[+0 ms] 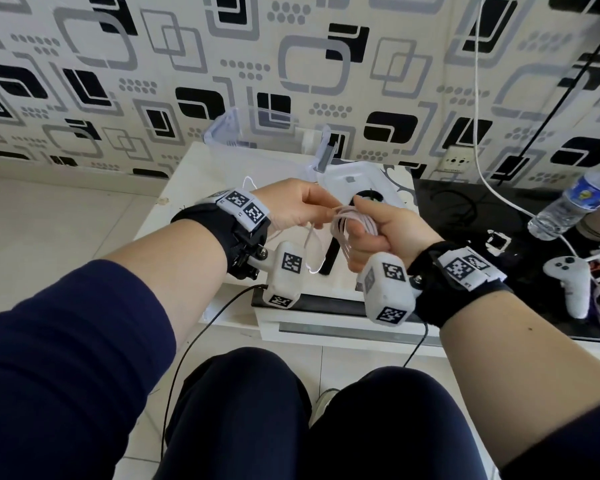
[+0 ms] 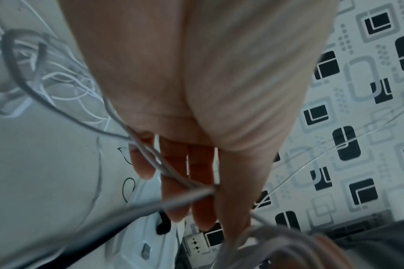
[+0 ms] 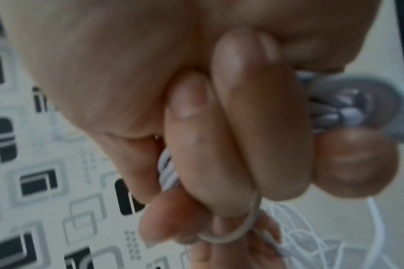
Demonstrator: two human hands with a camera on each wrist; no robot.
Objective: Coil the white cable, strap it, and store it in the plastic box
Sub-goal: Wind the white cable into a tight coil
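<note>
The white cable is held in the air above the desk, gathered into several loops between the two hands. The right hand holds the bundle: its fingers are curled tightly round the loops and the thumb points up beside them, so this grip is fully closed on the cable. In the right wrist view the strands run between the curled fingers, and one strand loops under them. The left hand meets the bundle from the other side and pinches a strand at the fingertips; a loose length hangs down from it in a loop. In the left wrist view that strand crosses the fingers, which lie fairly straight. The plastic box lies on the desk just behind the hands, clear-walled, with a dark item inside that is too hidden to identify. On the black surface to the right lie a water bottle on its side and a white game controller, well apart from the cable.
</note>
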